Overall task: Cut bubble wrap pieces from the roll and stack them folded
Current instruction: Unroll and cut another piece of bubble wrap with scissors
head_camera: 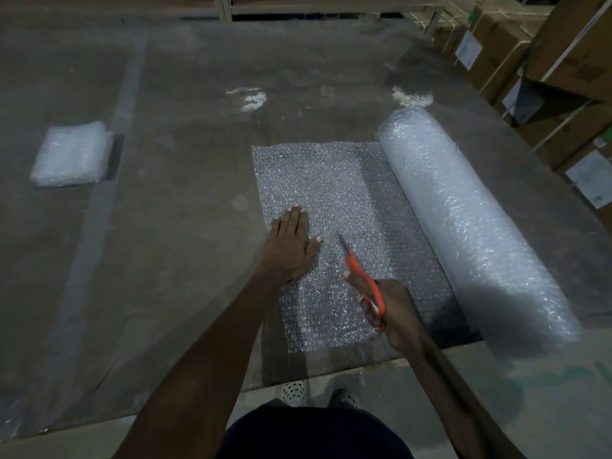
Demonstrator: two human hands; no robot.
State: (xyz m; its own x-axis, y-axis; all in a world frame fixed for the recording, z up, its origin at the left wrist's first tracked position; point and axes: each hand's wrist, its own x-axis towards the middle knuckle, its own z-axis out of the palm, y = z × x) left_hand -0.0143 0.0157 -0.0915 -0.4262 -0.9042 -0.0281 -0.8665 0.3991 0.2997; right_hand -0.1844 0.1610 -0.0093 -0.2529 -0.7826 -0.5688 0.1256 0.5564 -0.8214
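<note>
A thick roll of bubble wrap (470, 220) lies on the right of the table, running from far to near. An unrolled sheet (331, 183) spreads flat to its left. My left hand (293, 248) presses flat on the sheet's left part, fingers straight. My right hand (389, 309) grips orange-handled scissors (362, 278), whose blades point away from me over the middle of the sheet. A stack of folded bubble wrap pieces (71, 155) sits at the far left of the table.
The worn grey table (185, 200) ends in a front edge just before my feet. Cardboard boxes (543, 61) with white labels are stacked beyond the table's right side. Shelving frames stand at the back.
</note>
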